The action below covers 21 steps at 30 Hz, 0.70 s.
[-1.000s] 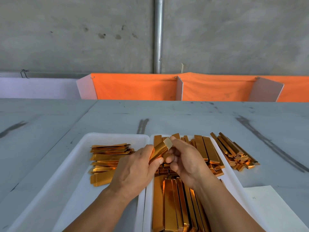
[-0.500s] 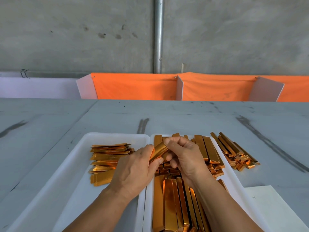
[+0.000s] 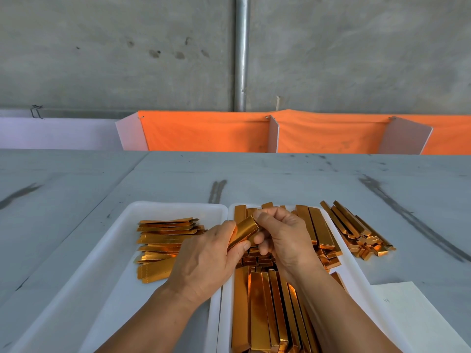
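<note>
Gold foil-faced cardboard box (image 3: 243, 231), long and narrow, is held up between both hands above the seam where two white plastic trays meet, toward the front edge of the grey bench (image 3: 280, 179).

Closest to that front edge, the right white tray (image 3: 356, 278) carries a row of finished gold boxes (image 3: 260, 314) lying lengthwise, side by side. A white sheet of paper (image 3: 420, 317) lies on the bench just beside that tray's right rim.

The left hand (image 3: 204, 261) wraps the lower end of the held box, thumb on top and fingers curled under it. The right hand (image 3: 283, 238) pinches the upper end, fingertips bent down over it; whether the end flap is tucked in I cannot tell. The box is tilted, its upper end pointing toward the far right.

The left white tray (image 3: 107, 276) holds a loose stack of flat gold card blanks (image 3: 163, 240) in its far half, partly hidden by the left hand. Past the right hand, more folded boxes (image 3: 316, 225) are piled across the far end of the right tray. A small heap of gold boxes (image 3: 356, 230) sits on the bare bench just beside that tray's far right corner.

Dark scuff marks (image 3: 407, 215) streak the bench top. Along its far edge hangs orange cloth (image 3: 204, 131), split by white divider panels (image 3: 274, 135). Behind it rises a grey concrete wall (image 3: 102, 52) with a vertical metal pipe (image 3: 241, 52).
</note>
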{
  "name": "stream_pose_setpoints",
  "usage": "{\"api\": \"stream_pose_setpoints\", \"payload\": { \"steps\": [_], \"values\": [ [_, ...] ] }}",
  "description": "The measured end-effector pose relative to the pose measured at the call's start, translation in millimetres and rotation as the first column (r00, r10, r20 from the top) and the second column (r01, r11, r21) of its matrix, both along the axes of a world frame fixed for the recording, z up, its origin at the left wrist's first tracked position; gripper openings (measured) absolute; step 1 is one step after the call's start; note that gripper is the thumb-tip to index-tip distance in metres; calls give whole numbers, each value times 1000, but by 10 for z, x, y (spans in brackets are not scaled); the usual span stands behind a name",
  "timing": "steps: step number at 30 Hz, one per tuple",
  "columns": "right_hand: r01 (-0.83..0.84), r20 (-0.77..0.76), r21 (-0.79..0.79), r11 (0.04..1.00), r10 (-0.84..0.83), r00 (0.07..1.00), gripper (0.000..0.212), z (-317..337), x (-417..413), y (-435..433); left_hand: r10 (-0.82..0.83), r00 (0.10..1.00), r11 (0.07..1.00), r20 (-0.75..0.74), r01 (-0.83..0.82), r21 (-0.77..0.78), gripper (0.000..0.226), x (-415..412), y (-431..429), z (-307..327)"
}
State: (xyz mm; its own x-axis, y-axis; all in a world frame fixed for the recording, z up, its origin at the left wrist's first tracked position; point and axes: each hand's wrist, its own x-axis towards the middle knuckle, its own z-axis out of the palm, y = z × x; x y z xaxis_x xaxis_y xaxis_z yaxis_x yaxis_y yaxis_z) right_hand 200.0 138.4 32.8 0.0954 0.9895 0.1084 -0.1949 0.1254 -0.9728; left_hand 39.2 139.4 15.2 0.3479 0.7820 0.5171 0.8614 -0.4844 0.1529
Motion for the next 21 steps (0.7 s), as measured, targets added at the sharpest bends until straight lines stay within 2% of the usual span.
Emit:
{"api": "stream_pose_setpoints", "payload": {
  "steps": [21],
  "values": [
    [34,179,76,997,-47,983,13,-15,0,-4,31,999,1000,13,-31,0,55,-12,-1,5]
  ]
}}
